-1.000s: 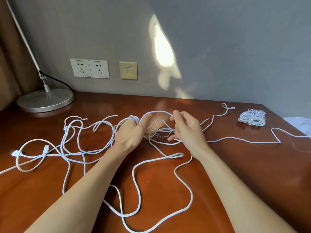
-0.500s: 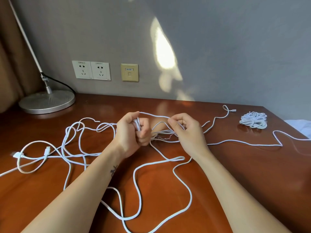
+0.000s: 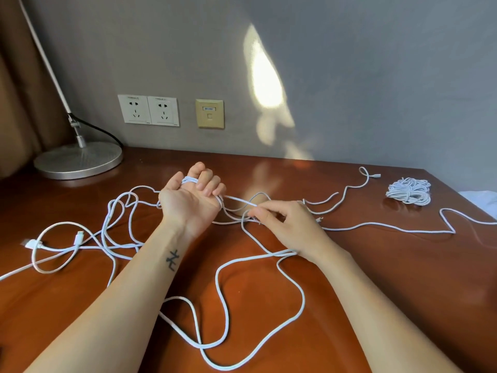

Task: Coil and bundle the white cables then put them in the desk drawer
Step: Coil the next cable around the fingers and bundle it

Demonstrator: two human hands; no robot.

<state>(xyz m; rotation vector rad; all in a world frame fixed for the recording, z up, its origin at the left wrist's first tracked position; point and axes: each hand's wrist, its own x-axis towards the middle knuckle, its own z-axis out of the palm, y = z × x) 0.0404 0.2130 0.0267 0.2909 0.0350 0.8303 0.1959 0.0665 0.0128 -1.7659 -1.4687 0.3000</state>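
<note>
On the desk, left of centre, your left hand (image 3: 192,200): palm turned up toward you, forearm lying over the loose cable.
Left fingers (image 3: 209,181): curled inward and closed over the cable turns (image 3: 189,180); the thumb stands out to the left.
Cable turns: several white strands bunched between thumb and index finger; they come out again at the little-finger side.
Your right hand (image 3: 285,224): just right of the left hand, back of the hand up, low over the desk (image 3: 376,292).
Right fingertips (image 3: 255,211): narrow; thumb and fingertips pinch one white strand that runs straight to the little-finger side of the left hand.
Loose cable (image 3: 269,305): white, uncoiled, lying in wide loops across the desk under and around both forearms, with one run trailing off to the right edge.
Plug ends (image 3: 31,243): white connectors lying at far left, inside a loop.
Bundled coil (image 3: 408,191): a compact white bundle resting at the far right of the desk, well apart from both hands.
Lamp base (image 3: 78,160): round, metal, standing at the back-left corner.
Wall sockets (image 3: 148,110): two white plates above the desk, beside a beige plate (image 3: 209,113).
</note>
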